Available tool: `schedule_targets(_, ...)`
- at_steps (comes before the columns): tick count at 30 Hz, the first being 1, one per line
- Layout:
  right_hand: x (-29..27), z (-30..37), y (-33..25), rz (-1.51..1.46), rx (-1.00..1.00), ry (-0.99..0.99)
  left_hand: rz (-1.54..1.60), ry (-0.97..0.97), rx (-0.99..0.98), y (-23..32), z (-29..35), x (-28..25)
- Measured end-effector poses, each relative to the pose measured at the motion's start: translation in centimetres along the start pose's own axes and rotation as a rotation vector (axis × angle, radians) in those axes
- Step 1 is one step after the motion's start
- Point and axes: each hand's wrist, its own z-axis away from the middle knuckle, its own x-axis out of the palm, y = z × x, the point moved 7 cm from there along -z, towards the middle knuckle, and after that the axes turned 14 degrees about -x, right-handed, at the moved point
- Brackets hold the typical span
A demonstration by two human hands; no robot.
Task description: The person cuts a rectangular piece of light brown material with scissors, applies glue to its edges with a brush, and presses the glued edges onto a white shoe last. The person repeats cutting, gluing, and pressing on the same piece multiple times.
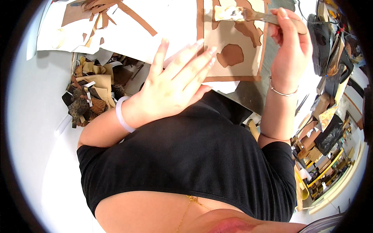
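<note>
My right hand (290, 48) grips the wooden handle of a flat brush (258, 16) between thumb and fingers. Whitish, pasty stuff coats the brush's bristles, which point left over the upper part of a beige panel (251, 58). Brown strips border that panel, and irregular brown patches (231, 55) lie on it. With fingers stretched out and nothing in it, my left hand (169, 87) hovers at the panel's lower left edge. I cannot tell whether its fingertips touch the panel.
White sheets (132, 42) cover the table left of the panel, with loose brown strips (136, 19) on them. A heap of leather-like scraps (95, 83) sits below the table edge at left. Tools and materials crowd the right side, including a black plastic bag (329, 134).
</note>
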Motion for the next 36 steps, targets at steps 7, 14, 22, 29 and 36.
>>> schedule_targets(7, 2.0, 1.9, 1.4, -0.084, 0.117, -0.014, 0.021, 0.002, 0.024, 0.0, 1.1, 0.3)
schedule_targets(14, 3.1, 1.0, 0.8, -0.062, 0.149, 0.068, 0.019, 0.010, 0.005, 0.1, 1.1, 0.4)
schedule_targets(22, 3.1, 1.0, 1.2, -0.090, 0.143, 0.060, 0.010, 0.000, 0.016, 0.0, 1.1, 0.4)
schedule_targets(29, 1.8, 0.7, 1.0, -0.088, -0.001, -0.023, 0.023, -0.004, 0.012, 0.0, 1.2, 0.5)
schedule_targets(36, 1.5, 2.2, 1.0, -0.093, -0.026, -0.055, 0.024, 0.004, 0.015, 0.0, 1.1, 0.5)
